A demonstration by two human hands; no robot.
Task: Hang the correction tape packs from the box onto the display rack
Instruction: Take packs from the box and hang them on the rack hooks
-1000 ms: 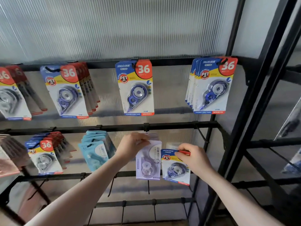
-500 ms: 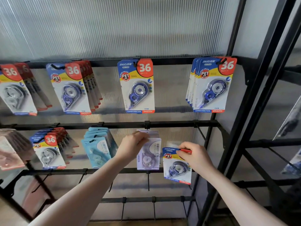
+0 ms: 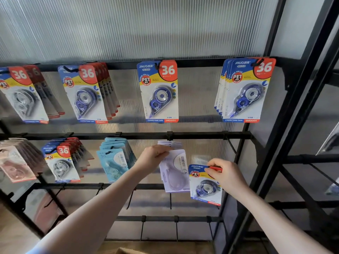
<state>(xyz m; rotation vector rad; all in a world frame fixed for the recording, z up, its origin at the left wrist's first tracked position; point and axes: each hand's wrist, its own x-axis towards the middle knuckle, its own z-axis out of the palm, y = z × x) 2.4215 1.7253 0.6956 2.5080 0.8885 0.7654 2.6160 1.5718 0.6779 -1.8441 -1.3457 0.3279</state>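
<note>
The right hand (image 3: 226, 176) pinched a blue correction tape pack (image 3: 205, 185) by its red top corner, card upright, long axis vertical. The free hook (image 3: 231, 146) on the rack's middle rail (image 3: 201, 135) lay above and slightly right of that hand, so the pack probably had to rise before sliding on. The left hand (image 3: 153, 158) gripped the top of a lilac pack (image 3: 174, 171) hanging just beside it, farther from that hook.

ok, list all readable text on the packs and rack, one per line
"JINUO", "36", "SUPER VALUE", "PET", "CORRECTION TAPE", "SMOOTH": single blue pack, top row.
Same wording: right-hand stack, top row.
"JINUO", "PET": pack in right hand.
"36": lower-left stack.
Lilac pack, teal packs: print too blurred.
Rack: none.
</note>
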